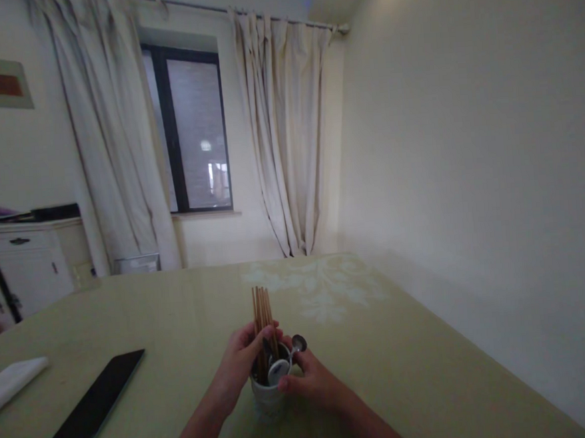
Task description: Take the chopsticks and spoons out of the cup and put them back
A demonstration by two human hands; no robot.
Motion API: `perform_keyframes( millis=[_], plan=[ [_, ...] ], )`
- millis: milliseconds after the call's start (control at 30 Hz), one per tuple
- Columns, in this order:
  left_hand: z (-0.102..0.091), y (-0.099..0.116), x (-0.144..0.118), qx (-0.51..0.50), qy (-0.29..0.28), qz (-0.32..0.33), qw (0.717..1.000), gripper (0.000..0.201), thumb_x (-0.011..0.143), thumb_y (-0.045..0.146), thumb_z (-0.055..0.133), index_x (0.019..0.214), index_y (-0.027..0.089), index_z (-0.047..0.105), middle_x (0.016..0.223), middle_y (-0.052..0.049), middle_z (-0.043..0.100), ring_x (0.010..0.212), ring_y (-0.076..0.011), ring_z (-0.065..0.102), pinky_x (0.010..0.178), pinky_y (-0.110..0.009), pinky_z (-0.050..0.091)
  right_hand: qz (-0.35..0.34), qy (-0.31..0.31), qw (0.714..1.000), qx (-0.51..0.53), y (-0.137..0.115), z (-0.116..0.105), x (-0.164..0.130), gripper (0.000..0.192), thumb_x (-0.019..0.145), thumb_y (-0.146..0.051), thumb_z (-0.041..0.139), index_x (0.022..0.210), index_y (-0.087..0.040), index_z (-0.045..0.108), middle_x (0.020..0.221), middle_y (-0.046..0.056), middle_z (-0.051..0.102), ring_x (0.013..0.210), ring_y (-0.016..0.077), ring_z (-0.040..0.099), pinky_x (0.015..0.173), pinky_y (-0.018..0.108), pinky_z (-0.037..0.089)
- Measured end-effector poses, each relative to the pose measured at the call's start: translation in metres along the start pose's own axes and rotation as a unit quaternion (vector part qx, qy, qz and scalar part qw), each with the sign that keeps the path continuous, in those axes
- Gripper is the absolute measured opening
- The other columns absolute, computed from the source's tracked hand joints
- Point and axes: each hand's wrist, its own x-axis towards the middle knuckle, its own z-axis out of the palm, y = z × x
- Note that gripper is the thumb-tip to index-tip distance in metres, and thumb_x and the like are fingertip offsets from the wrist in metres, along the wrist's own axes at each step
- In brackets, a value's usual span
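A light-coloured cup [270,401] stands upright on the table in front of me. Wooden chopsticks [262,301] rise from it in a bundle, and my left hand [244,349] is closed around their lower part. At the cup's right side is my right hand [311,378], its thumb by the rim and its other fingers partly hidden behind. A metal spoon [298,343] leans out over that side, close to the right fingers. Inside the rim, a white rounded spoon-like piece [278,372] faces me. The cup's contents lower down are hidden.
On the pale green table [179,320], a dark phone-like slab [95,403] lies to the left. Beyond it is a white object [13,382], cut off by the frame. A wall [479,166] borders the right side. Curtains [289,132] hang by a window [199,132] behind.
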Motion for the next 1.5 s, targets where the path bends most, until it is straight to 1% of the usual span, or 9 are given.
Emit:
perform_keyframes(
  millis=[167,333,567,700,900,1033,1200,1300,1500],
  plan=[
    [-0.001,0.001,0.004,0.021,-0.009,0.0,1.0,0.062,0.069,0.063,0.089,0.107,0.015,0.081,0.104,-0.012,0.086,0.093,-0.0291,0.081,0.084,-0.035,0.064,-0.032,0.005,0.999,-0.014,-0.017,0.006,0.0,0.089,0.07,-0.078,0.083,0.138,-0.022,0.068,0.126,0.012,0.073,0.114,0.0352,0.067,0.102,0.046,0.05],
    [0.0,0.001,0.005,0.017,-0.018,-0.013,1.0,0.073,0.066,0.063,0.092,0.118,0.016,0.076,0.097,-0.01,0.086,0.086,-0.0265,0.081,0.078,-0.033,0.063,-0.047,0.043,0.997,-0.051,-0.02,0.007,-0.001,0.087,0.077,-0.079,0.077,0.143,-0.024,0.066,0.131,0.014,0.072,0.116,0.0374,0.066,0.099,0.047,0.052],
    [0.013,0.002,0.009,0.023,0.016,0.019,0.999,0.065,0.061,0.069,0.09,0.097,0.016,0.078,0.087,-0.009,0.085,0.078,-0.0257,0.079,0.073,-0.033,0.062,-0.061,0.055,0.996,-0.018,-0.003,-0.002,0.004,0.081,0.085,-0.076,0.071,0.145,-0.022,0.06,0.131,0.015,0.071,0.114,0.0338,0.069,0.1,0.048,0.052],
    [0.016,-0.001,0.008,0.041,0.023,0.036,0.998,0.061,0.063,0.068,0.089,0.094,0.015,0.081,0.087,-0.009,0.085,0.083,-0.027,0.079,0.076,-0.032,0.061,-0.085,0.132,0.986,-0.063,-0.006,-0.004,0.005,0.063,0.089,-0.073,0.069,0.124,-0.02,0.067,0.119,0.013,0.072,0.107,0.03,0.069,0.091,0.041,0.054],
    [0.015,-0.005,0.005,0.034,0.059,0.005,0.998,0.063,0.058,0.067,0.092,0.092,0.015,0.085,0.083,-0.01,0.085,0.08,-0.0276,0.078,0.073,-0.032,0.06,-0.128,0.247,0.953,-0.117,-0.026,-0.002,0.006,0.031,0.097,-0.051,0.068,0.096,-0.021,0.065,0.087,0.002,0.065,0.085,0.0201,0.061,0.081,0.032,0.049],
    [0.017,-0.006,-0.002,0.018,0.045,-0.002,0.999,0.061,0.063,0.066,0.09,0.099,0.016,0.086,0.091,-0.011,0.085,0.089,-0.0286,0.078,0.08,-0.032,0.06,-0.125,0.274,0.946,-0.12,-0.038,0.002,0.005,0.028,0.097,-0.043,0.069,0.081,-0.021,0.068,0.079,0.0,0.064,0.079,0.0188,0.059,0.076,0.03,0.048],
    [0.02,-0.013,-0.009,-0.027,0.013,-0.021,0.999,0.062,0.067,0.064,0.09,0.108,0.018,0.085,0.099,-0.011,0.085,0.096,-0.0285,0.077,0.085,-0.032,0.059,-0.12,0.303,0.942,-0.08,-0.045,0.007,0.006,0.019,0.09,-0.039,0.079,0.094,-0.021,0.076,0.083,0.002,0.073,0.079,0.0197,0.064,0.077,0.03,0.051],
    [0.021,-0.018,-0.01,-0.048,0.013,-0.048,0.998,0.062,0.067,0.064,0.09,0.106,0.016,0.085,0.098,-0.011,0.085,0.096,-0.0276,0.077,0.084,-0.03,0.057,-0.121,0.322,0.935,-0.081,-0.045,0.006,0.007,0.019,0.087,-0.038,0.082,0.091,-0.021,0.075,0.08,0.002,0.074,0.076,0.0196,0.065,0.074,0.03,0.05],
    [0.022,-0.018,-0.011,-0.079,0.005,-0.081,0.994,0.065,0.064,0.061,0.093,0.11,0.017,0.083,0.111,-0.014,0.084,0.108,-0.0303,0.076,0.091,-0.033,0.056,-0.104,0.3,0.944,-0.087,-0.048,0.005,0.005,0.029,0.1,-0.046,0.065,0.098,-0.02,0.077,0.091,0.006,0.078,0.087,0.0225,0.071,0.081,0.031,0.053]
  ],
)
